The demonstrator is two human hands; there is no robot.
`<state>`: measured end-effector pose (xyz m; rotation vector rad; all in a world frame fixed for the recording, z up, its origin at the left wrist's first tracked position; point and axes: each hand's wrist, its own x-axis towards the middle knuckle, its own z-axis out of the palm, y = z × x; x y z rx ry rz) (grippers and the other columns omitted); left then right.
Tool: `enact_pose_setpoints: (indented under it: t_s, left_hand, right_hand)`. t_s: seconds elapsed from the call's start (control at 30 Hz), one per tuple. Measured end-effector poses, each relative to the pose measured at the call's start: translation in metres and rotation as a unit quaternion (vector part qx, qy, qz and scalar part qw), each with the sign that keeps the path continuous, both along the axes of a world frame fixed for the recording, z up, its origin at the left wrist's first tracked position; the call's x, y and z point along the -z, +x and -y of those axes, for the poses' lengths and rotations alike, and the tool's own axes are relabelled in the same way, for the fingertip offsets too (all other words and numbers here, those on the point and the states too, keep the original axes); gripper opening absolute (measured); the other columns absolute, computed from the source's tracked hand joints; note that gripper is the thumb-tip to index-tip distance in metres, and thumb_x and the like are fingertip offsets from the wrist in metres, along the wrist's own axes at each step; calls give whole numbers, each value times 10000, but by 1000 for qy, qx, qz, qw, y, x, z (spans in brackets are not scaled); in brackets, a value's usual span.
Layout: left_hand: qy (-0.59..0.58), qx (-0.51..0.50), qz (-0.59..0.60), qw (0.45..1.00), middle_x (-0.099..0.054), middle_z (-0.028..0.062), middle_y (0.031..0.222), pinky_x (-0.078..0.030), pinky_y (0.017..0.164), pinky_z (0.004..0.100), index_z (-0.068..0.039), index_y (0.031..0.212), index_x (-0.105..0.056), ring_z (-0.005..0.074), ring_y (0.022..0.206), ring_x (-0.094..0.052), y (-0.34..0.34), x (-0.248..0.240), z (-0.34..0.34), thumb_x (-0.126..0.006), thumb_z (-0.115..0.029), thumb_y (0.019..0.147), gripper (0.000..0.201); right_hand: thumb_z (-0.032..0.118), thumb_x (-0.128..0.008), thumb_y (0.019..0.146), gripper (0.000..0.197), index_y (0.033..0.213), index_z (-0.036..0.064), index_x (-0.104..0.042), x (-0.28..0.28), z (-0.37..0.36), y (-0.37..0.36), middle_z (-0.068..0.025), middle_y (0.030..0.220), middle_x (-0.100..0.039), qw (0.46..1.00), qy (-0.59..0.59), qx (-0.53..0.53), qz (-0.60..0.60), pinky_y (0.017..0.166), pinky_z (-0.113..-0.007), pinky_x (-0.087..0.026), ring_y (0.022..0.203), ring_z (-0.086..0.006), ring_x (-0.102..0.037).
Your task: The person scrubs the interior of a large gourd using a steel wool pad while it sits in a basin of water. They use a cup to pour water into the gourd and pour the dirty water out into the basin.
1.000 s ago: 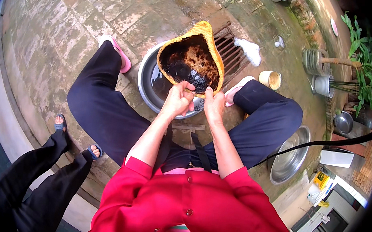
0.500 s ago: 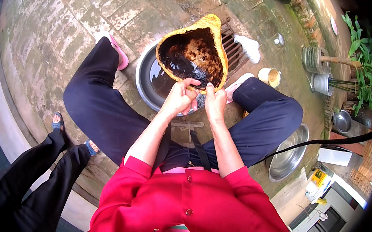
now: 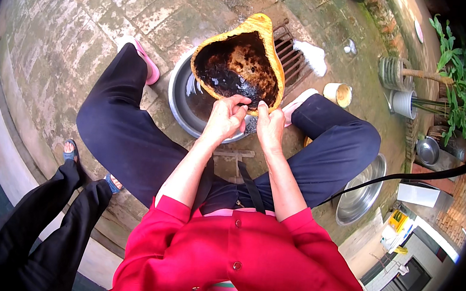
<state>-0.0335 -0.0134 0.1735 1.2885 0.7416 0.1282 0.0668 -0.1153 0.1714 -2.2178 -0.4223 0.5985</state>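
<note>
Left grip point(image 3: 225, 118): you had it closed on the shell's near rim, the forefinger laid over the edge, the thumb close against it and the other fingers curled in below.
Right grip point(image 3: 269, 127): you had it clasped on the same rim just beside the left, thumb on top; the fingers underneath were hidden from view.
Pear-shaped shell point(image 3: 251, 62): it was in both your hands above the metal basin, its narrow end pointing away from you and its hollow facing up. The rim was yellow and the inside dark brown to black, with a wet shine toward your hands. You could not tell whether its underside touched the basin.
Metal basin point(image 3: 176, 105): it stood between your feet on the paved floor point(image 3: 87, 25), with dark water point(image 3: 194, 98) in it.
Drain grate point(image 3: 290, 53): it lay in the floor beyond your right foot, partly behind the shell, with a white heap point(image 3: 312, 58) at its right edge.
Pale tub point(image 3: 337, 94): it stood just beside your right slipper.
Wide metal dish point(image 3: 363, 187): it was outside your right knee, toward the floor's right edge.
Bystander point(image 3: 64, 208): a person in dark trousers and sandals stood near the floor's left edge.
</note>
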Motion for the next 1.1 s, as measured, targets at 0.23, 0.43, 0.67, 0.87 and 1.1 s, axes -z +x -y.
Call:
enact_pose_setpoints:
  t_s: [0.23,0.43,0.67,0.87,1.1]
  left_hand:
    - [343,-28,-39,938,-625,160,678,-496,601,393,-39,856,-668,341,653,-625,4,3,-2,-648,-103,779,102]
    - [386,7,-58,920,-647,149,786,-498,640,421,-18,790,-647,352,743,-631,5,8,-5,-648,-80,743,78]
    - [402,32,-71,912,-642,173,778,-504,627,447,0,760,-639,363,715,-633,7,16,-4,-627,-49,721,64]
    - [403,45,-102,908,-624,202,669,-512,615,451,-4,722,-671,375,668,-632,9,26,0,-607,-71,717,92]
    - [363,7,-121,924,-624,209,681,-512,629,467,2,736,-666,389,693,-633,9,33,4,-612,-79,714,100]
  right_hand:
    - [222,-569,864,306,972,-63,-590,-7,-6,-4,-270,821,-643,999,-5,-34,34,697,-456,-489,820,-423,-636]
    - [226,-577,862,287,886,-59,-553,-2,-5,-7,-281,838,-617,996,-15,-61,68,702,-490,-466,831,-456,-601]
    - [222,-572,856,281,870,-55,-529,-9,-6,-12,-276,879,-588,990,-62,-93,86,722,-513,-448,843,-466,-575]
    - [202,-564,842,259,886,-52,-534,-8,-7,-16,-270,917,-592,982,-101,-126,102,737,-516,-454,846,-458,-583]
    - [197,-564,837,269,878,-68,-543,-6,-6,-17,-282,917,-597,985,-106,-117,71,743,-511,-456,854,-454,-587]
